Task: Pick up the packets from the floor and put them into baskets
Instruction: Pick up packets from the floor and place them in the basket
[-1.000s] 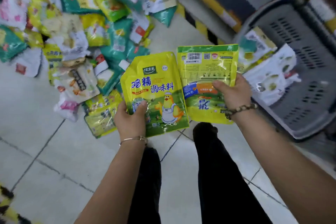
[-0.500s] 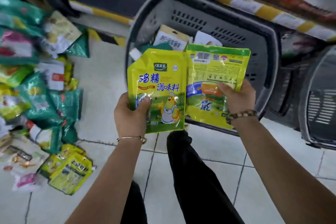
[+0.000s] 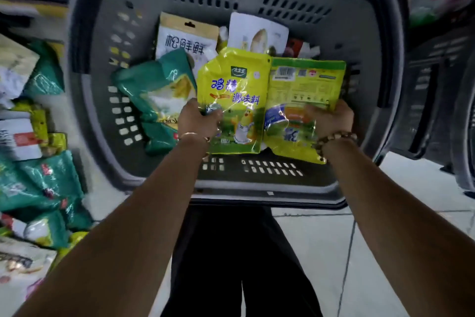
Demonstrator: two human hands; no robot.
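My left grip point(image 3: 198, 121) pinches the lower edge of a glossy yellow pouch point(image 3: 234, 90) with one slanted top corner. My right grip point(image 3: 331, 118) grasps a flat yellow-green packet point(image 3: 305, 85) of crinkled film, barcode side up. The two are side by side, edges touching, over the grey slotted plastic basket point(image 3: 102, 136). Inside it a puffy teal bag point(image 3: 156, 95) lies at 9 o'clock of the pouch, and a white packet point(image 3: 182, 39) at 11. Shiny loose packets point(image 3: 38, 183) heap on the floor at 9 o'clock of the basket.

Two yellow packets point(image 3: 232, 100) above grey basket point(image 3: 370, 41)
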